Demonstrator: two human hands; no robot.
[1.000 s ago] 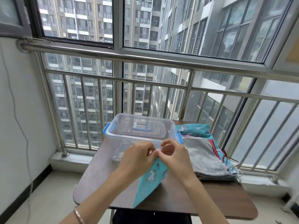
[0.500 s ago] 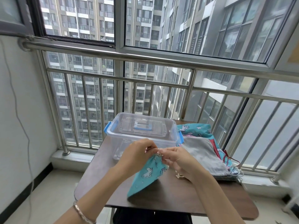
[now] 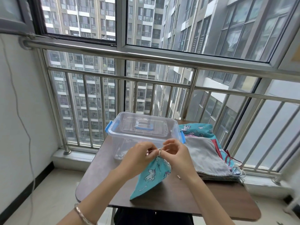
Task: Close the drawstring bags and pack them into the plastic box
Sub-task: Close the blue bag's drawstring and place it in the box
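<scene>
A turquoise drawstring bag (image 3: 151, 176) with white unicorn print hangs in front of me, its bottom corner resting on the brown table (image 3: 170, 195). Its neck is bunched tight between my hands. My left hand (image 3: 138, 157) pinches the gathered neck and cord from the left. My right hand (image 3: 176, 153) pinches the white cord at the neck from the right. Behind my hands stands the clear plastic box (image 3: 142, 132) with blue latches and its lid on.
A pile of flat drawstring bags (image 3: 206, 153), grey on top with turquoise and red ones beneath, lies on the table's right side, cords trailing off its edge. A steel railing (image 3: 146, 82) and window run behind the table. A white wall is at left.
My hands have drawn closer together at the bag's neck, which is now gathered tighter. The bag hangs more upright between them.
</scene>
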